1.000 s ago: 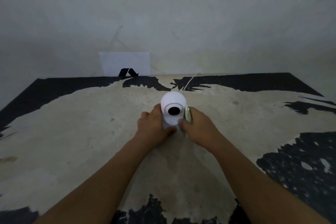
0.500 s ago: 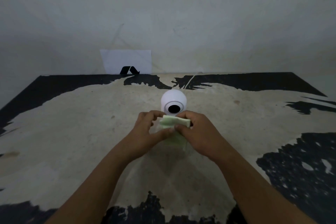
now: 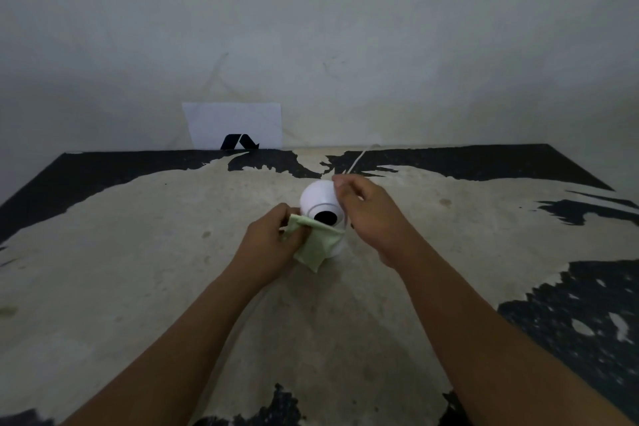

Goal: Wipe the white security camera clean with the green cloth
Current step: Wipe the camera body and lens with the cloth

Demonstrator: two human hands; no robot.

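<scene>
Against the bare grey wall point(image 3: 345, 28), the worn black-and-cream worktop point(image 3: 138, 270) carries the round white plastic security camera point(image 3: 320, 199). Half a second ago both your hands pinched the pale green cloth point(image 3: 316, 245); now only your left hand point(image 3: 273, 245) grips it below the lens, while your right hand point(image 3: 370, 218) has risen to the dome, fingers curled closed, contents unclear. Wiping looks about to start.

camera point(image 3: 320, 195): white, round head on a white base, standing upright on the worn table point(image 3: 138, 270), near its middle
lens: black oval inside a thin ring, facing toward the viewer and slightly down
cloth point(image 3: 316, 244): pale green, crumpled, draped across the camera's front just below the lens, covering most of the base; one corner hangs down to the table in front of the camera
</scene>
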